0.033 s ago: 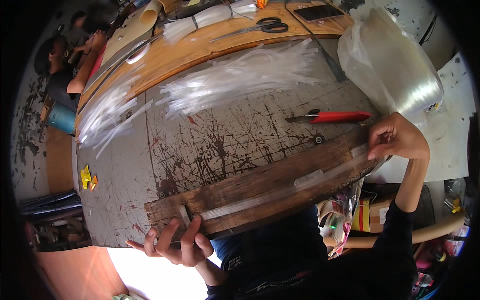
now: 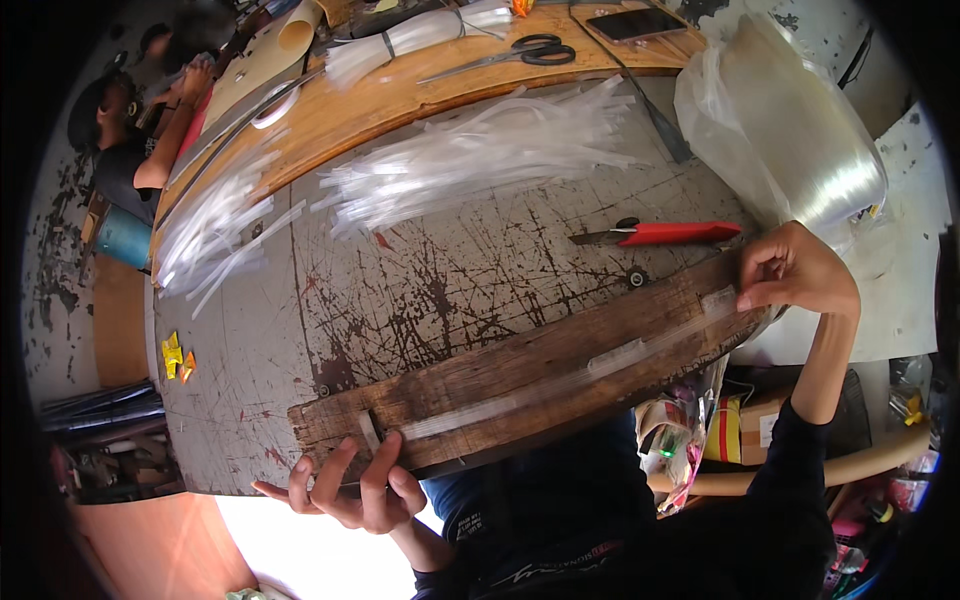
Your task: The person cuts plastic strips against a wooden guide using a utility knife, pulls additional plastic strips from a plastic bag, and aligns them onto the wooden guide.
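Nothing has visibly shifted between the two pictures. The left hand [image 2: 350, 490], fingers spread, presses one end of a clear plastic strip [image 2: 560, 375] onto the worn wooden board [image 2: 520, 385] at lower centre; the right hand [image 2: 795, 270], fingers pinched, holds its far end taut, so the strip remains stretched.

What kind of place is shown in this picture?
Probably a small workshop: a scratched grey metal worktable with a worn wooden board, piles of cut clear plastic strips, and red-handled cutters near black scissors.
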The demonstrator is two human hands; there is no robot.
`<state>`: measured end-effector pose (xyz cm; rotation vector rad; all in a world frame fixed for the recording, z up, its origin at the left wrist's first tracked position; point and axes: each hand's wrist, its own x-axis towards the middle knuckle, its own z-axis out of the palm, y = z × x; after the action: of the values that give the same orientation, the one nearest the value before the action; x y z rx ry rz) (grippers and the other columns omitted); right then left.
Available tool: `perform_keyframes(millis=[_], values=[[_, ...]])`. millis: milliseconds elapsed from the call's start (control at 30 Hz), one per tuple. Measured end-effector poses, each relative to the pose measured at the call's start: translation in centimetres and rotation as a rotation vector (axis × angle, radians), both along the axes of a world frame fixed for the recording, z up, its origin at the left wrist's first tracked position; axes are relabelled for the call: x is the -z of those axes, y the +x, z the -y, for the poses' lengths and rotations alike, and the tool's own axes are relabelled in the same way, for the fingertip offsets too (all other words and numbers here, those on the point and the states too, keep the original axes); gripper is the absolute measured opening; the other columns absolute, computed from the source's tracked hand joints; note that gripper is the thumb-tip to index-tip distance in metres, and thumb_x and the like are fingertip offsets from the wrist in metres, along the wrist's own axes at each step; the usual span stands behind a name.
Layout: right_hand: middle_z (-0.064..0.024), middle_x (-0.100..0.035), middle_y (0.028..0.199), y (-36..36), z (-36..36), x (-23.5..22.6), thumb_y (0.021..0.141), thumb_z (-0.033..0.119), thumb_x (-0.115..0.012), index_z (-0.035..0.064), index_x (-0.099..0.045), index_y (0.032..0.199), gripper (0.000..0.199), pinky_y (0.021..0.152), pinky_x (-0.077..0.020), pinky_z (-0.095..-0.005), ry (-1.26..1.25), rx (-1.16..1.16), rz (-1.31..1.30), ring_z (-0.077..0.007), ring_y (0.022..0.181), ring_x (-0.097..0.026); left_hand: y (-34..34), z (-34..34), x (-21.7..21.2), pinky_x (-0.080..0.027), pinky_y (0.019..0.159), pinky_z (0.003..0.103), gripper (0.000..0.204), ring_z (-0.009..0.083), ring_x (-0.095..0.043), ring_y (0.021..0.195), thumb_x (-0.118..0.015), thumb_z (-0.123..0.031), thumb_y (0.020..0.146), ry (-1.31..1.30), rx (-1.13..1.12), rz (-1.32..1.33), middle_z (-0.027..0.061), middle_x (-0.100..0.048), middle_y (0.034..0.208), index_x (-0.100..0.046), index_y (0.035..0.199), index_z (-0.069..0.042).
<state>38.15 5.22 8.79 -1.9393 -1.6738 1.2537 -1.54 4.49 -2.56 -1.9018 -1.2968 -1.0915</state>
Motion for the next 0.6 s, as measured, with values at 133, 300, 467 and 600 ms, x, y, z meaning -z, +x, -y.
perform_keyframes(millis=[133, 300, 467, 600], values=[[0.0036, -0.049, 0.050, 0.5, -0.1, 0.3, 0.068, 0.014, -0.076, 0.0019, -0.057, 0.058, 0.024, 0.043, -0.0285, -0.0212, -0.020, 0.050, 0.050, -0.0024, 0.048, -0.042, 0.0, -0.2, 0.0, -0.014, 0.105, 0.059, 0.020, 0.0243, -0.041, 0.111, -0.045, -0.023, 0.075, 0.031, 0.021, -0.049, 0.0004, -0.055, 0.089, -0.064, 0.068, -0.022], [0.0029, -0.047, 0.049, 0.1, -0.2, 0.3, 0.068, 0.017, -0.075, 0.0019, -0.055, 0.057, 0.028, 0.042, -0.0277, -0.0230, 0.008, 0.036, 0.097, -0.0035, 0.047, -0.040, 0.0, -0.1, -0.2, -0.014, 0.105, 0.060, 0.020, 0.0243, -0.040, 0.112, -0.044, -0.020, 0.073, 0.037, 0.021, -0.055, 0.0007, -0.055, 0.090, -0.064, 0.069, -0.021], [0.0015, -0.047, 0.048, -0.3, -0.4, 0.1, 0.067, 0.018, -0.075, 0.0018, -0.053, 0.055, 0.030, 0.042, -0.0276, -0.0246, -0.005, 0.023, 0.157, -0.0049, 0.046, -0.039, 0.0, 0.0, -0.2, -0.014, 0.105, 0.059, 0.020, 0.0246, -0.040, 0.112, -0.045, -0.020, 0.072, 0.022, 0.026, -0.056, 0.0018, -0.055, 0.091, -0.064, 0.069, -0.020], [-0.0018, -0.046, 0.048, -0.8, -0.6, -0.2, 0.065, 0.019, -0.076, 0.0016, -0.050, 0.053, 0.033, 0.044, -0.0292, -0.0269, -0.001, -0.001, 0.277, -0.0094, 0.046, -0.042, 0.1, 0.0, -0.4, -0.013, 0.106, 0.058, 0.018, 0.0243, -0.040, 0.113, -0.046, -0.020, 0.073, 0.022, 0.033, -0.051, 0.0020, -0.055, 0.090, -0.063, 0.069, -0.020]])
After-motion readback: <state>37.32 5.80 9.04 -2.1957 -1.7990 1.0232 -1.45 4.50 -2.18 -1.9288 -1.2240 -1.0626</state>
